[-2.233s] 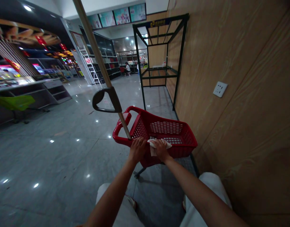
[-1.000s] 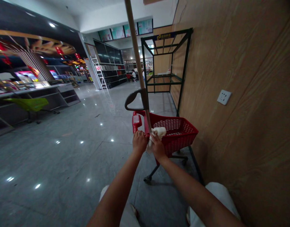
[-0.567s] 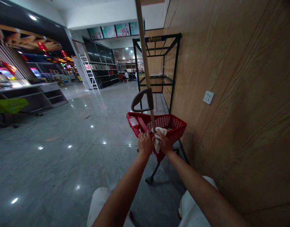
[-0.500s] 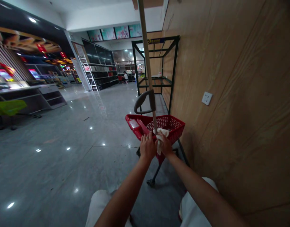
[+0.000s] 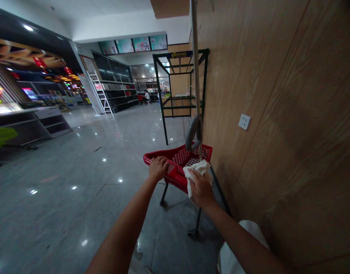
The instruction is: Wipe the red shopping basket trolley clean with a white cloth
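Note:
A red plastic shopping cart [image 5: 189, 155] stands on thin black legs close to the wooden wall. A tall metal pole [image 5: 195, 68] with a grey loop handle [image 5: 192, 133] rises from its near corner. My left hand [image 5: 157, 168] grips the cart's near left rim, fingers curled over it. My right hand [image 5: 200, 186] presses a crumpled white cloth [image 5: 195, 171] against the cart's near right corner, at the foot of the pole.
A wood-panelled wall [image 5: 277, 114] with a white socket [image 5: 244, 121] runs along the right. A black metal shelf frame [image 5: 180, 91] stands beyond the cart. Glossy grey tile floor [image 5: 77, 171] spreads left toward counters, shelving and a stepladder [image 5: 100, 95]. A person sits far back.
The cart has swung round so its long side faces me and the pole stands upright. My left hand slid left along the rim, and my right hand with the cloth moved to the right corner.

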Available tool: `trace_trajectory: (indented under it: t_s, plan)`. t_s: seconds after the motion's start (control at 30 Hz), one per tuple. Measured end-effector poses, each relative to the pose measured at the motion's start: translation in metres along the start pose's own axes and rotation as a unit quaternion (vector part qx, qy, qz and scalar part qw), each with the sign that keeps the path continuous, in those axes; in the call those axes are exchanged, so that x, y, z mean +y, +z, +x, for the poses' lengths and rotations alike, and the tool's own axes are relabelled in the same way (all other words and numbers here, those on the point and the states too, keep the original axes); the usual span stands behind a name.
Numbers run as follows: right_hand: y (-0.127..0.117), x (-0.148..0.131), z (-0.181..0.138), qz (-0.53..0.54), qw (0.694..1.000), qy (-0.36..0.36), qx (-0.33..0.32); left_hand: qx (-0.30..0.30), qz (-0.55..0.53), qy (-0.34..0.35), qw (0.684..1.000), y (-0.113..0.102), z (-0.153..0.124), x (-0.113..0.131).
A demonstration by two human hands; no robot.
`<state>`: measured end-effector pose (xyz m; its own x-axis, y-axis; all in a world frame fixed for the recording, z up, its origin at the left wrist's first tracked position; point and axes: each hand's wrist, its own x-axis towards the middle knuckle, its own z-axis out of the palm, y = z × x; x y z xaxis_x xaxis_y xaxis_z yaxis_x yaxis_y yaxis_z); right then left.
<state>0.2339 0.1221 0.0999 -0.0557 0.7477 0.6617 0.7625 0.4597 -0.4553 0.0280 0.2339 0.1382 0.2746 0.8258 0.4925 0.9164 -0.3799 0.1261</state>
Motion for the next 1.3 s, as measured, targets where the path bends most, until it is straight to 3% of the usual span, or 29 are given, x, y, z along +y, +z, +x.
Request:
trace_trajectory:
  t_s: [0.13, 0.33, 0.47, 0.67, 0.73, 0.83, 1.0, 1.1, 1.2, 1.3]
  plan:
    - [0.019, -0.007, 0.014, -0.042, 0.998, 0.037, -0.027, 0.03, -0.005, -0.012, 0.999, 0.014, -0.007, 0.008]
    - [0.055, -0.03, 0.018, -0.046, 0.999, -0.021, -0.015, 0.054, 0.007, -0.048, 0.997, 0.014, -0.017, 0.029]
    - [0.034, -0.016, 0.008, -0.08, 0.993, -0.073, -0.037, 0.038, 0.014, -0.037, 0.998, 0.005, -0.026, 0.029]
    - [-0.019, 0.027, 0.004, -0.118, 0.992, -0.039, -0.028, -0.071, -0.043, 0.125, 0.989, -0.015, -0.029, 0.016]
    - [-0.02, 0.033, 0.01, -0.125, 0.992, -0.019, -0.003, -0.072, -0.035, 0.112, 0.991, -0.014, -0.029, 0.026]
    - [-0.003, 0.028, 0.019, -0.121, 0.992, -0.009, 0.02, -0.031, -0.002, 0.038, 0.999, -0.004, -0.033, 0.053]
    - [0.024, 0.017, 0.023, -0.107, 0.991, -0.082, 0.003, -0.038, 0.019, 0.013, 0.999, 0.004, -0.039, 0.081]
    - [0.008, 0.038, 0.02, -0.104, 0.987, -0.122, -0.016, -0.042, 0.032, 0.006, 0.999, 0.003, -0.04, 0.077]
    - [-0.019, 0.066, 0.021, -0.123, 0.989, -0.083, 0.009, -0.024, 0.038, -0.013, 0.999, 0.005, -0.042, 0.072]
    - [-0.024, 0.071, 0.025, -0.132, 0.99, -0.04, 0.028, -0.009, 0.042, -0.031, 0.999, 0.008, -0.04, 0.074]
